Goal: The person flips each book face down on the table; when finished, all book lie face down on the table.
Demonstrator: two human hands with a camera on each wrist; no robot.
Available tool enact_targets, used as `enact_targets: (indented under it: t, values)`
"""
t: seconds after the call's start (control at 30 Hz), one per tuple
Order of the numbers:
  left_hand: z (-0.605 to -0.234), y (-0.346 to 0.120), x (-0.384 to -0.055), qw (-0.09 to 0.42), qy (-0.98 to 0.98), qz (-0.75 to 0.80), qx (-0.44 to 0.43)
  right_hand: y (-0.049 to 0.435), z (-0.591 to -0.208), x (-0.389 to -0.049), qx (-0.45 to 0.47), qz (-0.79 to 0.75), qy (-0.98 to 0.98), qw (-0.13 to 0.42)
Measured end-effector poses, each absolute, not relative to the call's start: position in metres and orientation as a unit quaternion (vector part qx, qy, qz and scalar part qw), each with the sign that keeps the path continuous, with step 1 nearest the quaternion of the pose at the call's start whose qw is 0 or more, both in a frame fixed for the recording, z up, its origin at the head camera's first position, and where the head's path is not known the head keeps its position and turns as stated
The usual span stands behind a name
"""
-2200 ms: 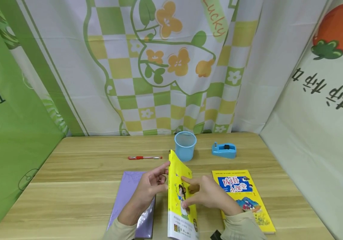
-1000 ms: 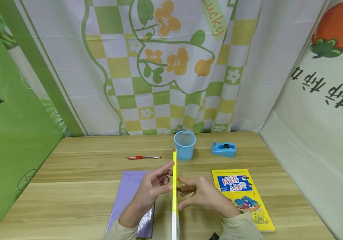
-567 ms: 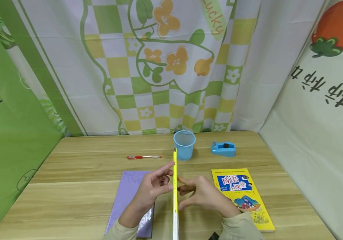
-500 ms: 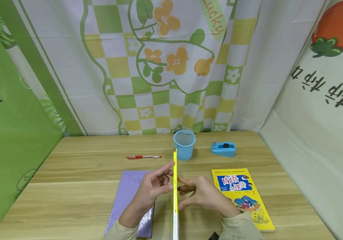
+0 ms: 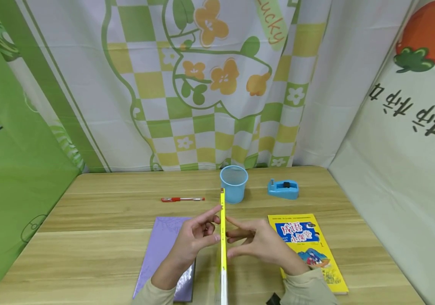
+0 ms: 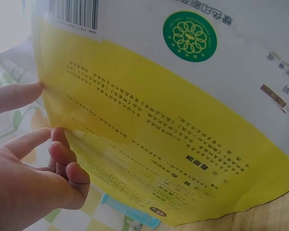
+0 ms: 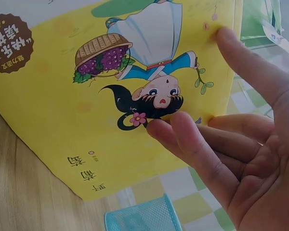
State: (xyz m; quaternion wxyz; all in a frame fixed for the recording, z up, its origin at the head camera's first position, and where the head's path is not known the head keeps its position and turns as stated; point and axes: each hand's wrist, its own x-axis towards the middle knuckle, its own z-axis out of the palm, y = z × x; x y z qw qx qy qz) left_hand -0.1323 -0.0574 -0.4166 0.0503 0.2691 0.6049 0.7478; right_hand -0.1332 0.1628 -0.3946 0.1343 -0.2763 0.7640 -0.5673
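A thin yellow and white book (image 5: 223,241) stands on edge at the middle front, its narrow spine facing up at the head camera. On its left side, the thumb and index fingertips of my left hand (image 5: 191,240) touch the cover near the spine, the other fingers bent in. My right hand (image 5: 263,243) has its fingertips against the opposite side. In the left wrist view the back cover (image 6: 135,130) shows printed text, a green seal and part of a barcode. The right wrist view shows the front cover (image 7: 53,115) with a cartoon figure and a grape basket.
A purple book (image 5: 164,245) lies left of the hands, and a yellow book (image 5: 316,245) with a blue title panel lies to the right. Behind are a red pen (image 5: 182,199), a blue mesh cup (image 5: 234,186) and a blue tape dispenser (image 5: 283,189). Curtains enclose the table.
The book has swung from showing its front cover to standing edge-on. Lately my right hand has slid slightly up and away along the cover, while my left hand stays nearly still.
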Motion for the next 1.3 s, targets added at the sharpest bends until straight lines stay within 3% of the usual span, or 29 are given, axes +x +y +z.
enact_targets:
  t: [1.3]
  values:
    - [-0.4152,-0.0521,-0.1306,0.055,0.627,0.730,0.264,0.1669,-0.3947,-0.1343,-0.300,-0.588,0.741,0.123]
